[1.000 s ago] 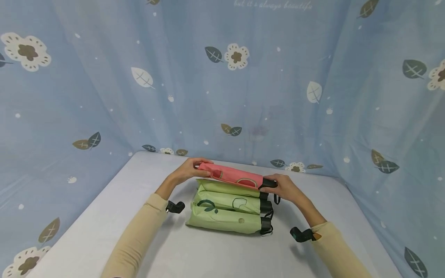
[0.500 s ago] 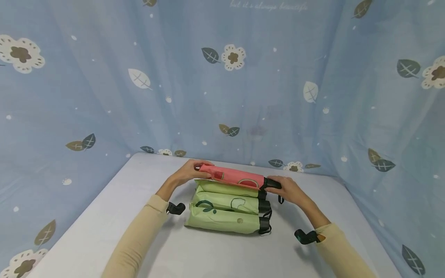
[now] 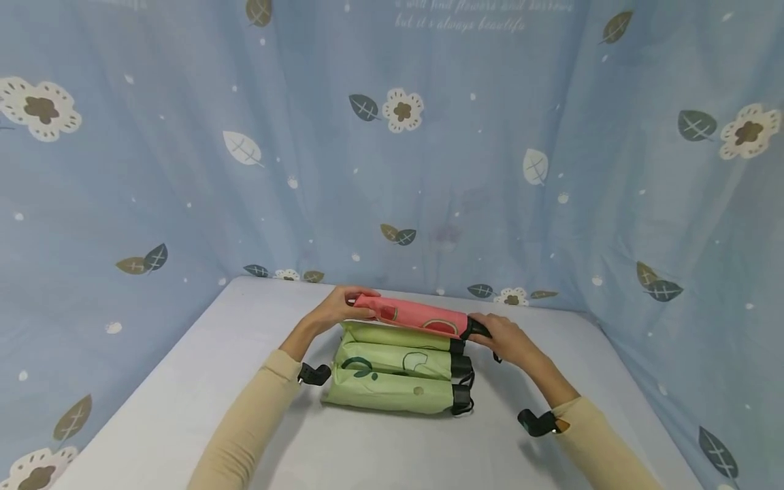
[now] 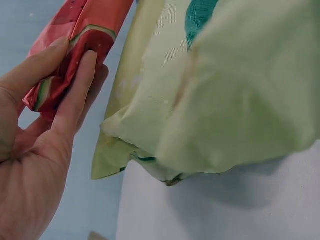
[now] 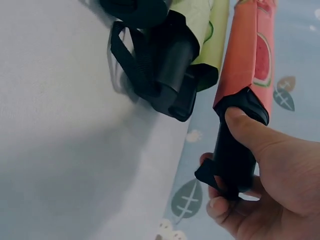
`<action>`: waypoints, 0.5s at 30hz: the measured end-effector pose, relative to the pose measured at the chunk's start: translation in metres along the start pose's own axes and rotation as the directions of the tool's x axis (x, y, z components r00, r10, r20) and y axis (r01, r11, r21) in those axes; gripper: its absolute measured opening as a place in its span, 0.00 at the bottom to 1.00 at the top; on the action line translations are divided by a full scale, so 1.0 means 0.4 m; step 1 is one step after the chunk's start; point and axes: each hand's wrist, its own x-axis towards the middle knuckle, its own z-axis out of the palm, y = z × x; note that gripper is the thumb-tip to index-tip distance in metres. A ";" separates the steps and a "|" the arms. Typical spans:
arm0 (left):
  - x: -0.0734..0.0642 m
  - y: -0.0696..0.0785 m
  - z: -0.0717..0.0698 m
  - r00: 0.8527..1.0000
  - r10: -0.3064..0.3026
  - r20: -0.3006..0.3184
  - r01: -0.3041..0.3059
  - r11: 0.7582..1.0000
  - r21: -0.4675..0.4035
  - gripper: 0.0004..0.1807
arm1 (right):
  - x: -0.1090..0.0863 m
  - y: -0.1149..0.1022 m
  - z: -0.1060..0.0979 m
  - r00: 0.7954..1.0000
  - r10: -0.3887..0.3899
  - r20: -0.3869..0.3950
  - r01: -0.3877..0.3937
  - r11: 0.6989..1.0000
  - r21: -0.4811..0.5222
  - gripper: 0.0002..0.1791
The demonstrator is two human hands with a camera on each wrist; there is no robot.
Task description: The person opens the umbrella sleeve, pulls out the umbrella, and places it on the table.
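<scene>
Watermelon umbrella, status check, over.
Left hand pinches one end of watermelon umbrella; right hand grips its black handle. Umbrella folded. Three folded green umbrellas close along its near side.

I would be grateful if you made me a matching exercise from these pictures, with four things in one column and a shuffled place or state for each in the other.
Things
1. Left hand
2. Right hand
3. Red folded umbrella
4. Frontmost green folded umbrella

Places and states
A. Gripping a black handle
B. On the white table, at the near edge of the row
C. Holding the fabric end opposite the handle
D. Held by both ends, at the far side of the green row

Right pairs: 1-C, 2-A, 3-D, 4-B
</scene>
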 end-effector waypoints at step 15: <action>-0.004 -0.014 0.017 1.000 0.003 0.023 -0.004 0.999 0.036 0.29 | -0.021 0.061 0.030 0.991 -0.047 -0.128 0.053 0.998 0.044 0.29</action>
